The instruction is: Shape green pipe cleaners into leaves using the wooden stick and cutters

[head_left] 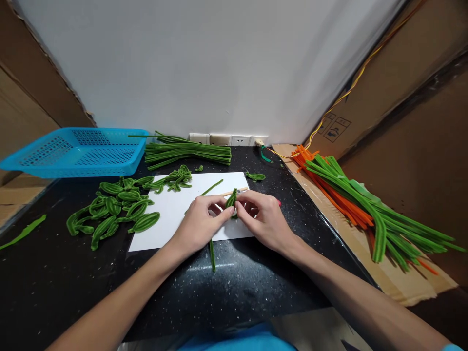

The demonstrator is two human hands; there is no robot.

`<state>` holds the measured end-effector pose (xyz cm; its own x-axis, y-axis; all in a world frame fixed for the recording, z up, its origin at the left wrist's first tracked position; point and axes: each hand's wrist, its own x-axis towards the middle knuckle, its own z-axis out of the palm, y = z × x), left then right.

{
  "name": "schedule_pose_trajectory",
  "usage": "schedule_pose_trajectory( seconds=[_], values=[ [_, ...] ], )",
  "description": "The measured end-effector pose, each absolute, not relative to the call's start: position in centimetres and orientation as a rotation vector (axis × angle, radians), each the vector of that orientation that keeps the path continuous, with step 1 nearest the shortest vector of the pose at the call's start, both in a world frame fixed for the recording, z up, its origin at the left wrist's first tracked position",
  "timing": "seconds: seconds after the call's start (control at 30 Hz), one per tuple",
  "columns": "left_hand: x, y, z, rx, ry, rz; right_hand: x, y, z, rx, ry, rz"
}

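My left hand (204, 217) and my right hand (263, 214) meet over a white sheet of paper (171, 229). Between their fingertips is a small green pipe-cleaner leaf (231, 199), pinched from both sides. One green pipe cleaner (212, 256) sticks out below my left hand towards the table's front, and another green strip (214, 187) lies on the paper behind it. A thin wooden stick (241, 189) shows behind the leaf. Something red beside my right hand is mostly hidden by it.
Several finished green leaves (127, 196) are heaped on the left, with smaller curled green pieces (179, 178) on the paper. A blue basket (137, 165) and a green pipe-cleaner bundle (188, 152) stand behind. Green and orange bundles (351, 204) lie right on cardboard, near sockets (239, 141) and a cable.
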<state>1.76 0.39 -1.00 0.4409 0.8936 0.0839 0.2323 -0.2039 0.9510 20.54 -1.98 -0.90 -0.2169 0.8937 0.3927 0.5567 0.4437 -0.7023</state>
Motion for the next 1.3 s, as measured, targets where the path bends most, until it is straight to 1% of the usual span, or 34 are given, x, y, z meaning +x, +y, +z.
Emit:
schedule_pose_trajectory(
  seconds=[0.17, 0.33, 0.47, 0.63, 0.9, 1.0, 1.17, 1.3],
  values=[
    [1.8, 0.1, -0.9, 1.699, 0.982, 0.869, 20.4, -2.1, -0.7, -1.182, -1.969, 0.396],
    [1.9, -0.2, -1.0, 1.677, 1.019, 0.920, 20.5, -2.1, -0.5, -1.190, -2.001, 0.339],
    [2.0, 0.0, -1.2, 1.650, 1.051, 0.943, 20.8, -2.1, -0.7, -1.221, -1.991, 0.331],
    [2.1, 0.1, -0.9, 1.560, 1.026, 0.868, 21.0, -2.0, -0.8, -1.227, -1.964, 0.370],
    [2.0, 0.5, -0.5, 1.441, 0.988, 0.996, 20.3, -2.3, -0.4, -1.241, -1.853, 0.582],
    [1.8, 0.6, -0.7, 1.381, 0.979, 0.975, 20.2, -2.5, -0.3, -1.198, -1.746, 0.734],
    [1.5, 0.5, -0.5, 1.403, 0.961, 0.999, 20.4, -2.2, -0.4, -1.095, -1.520, 1.080],
    [1.5, 0.3, -0.1, 1.484, 0.935, 1.055, 20.4, -1.6, -0.4, -0.999, -1.383, 1.247]
  ],
)
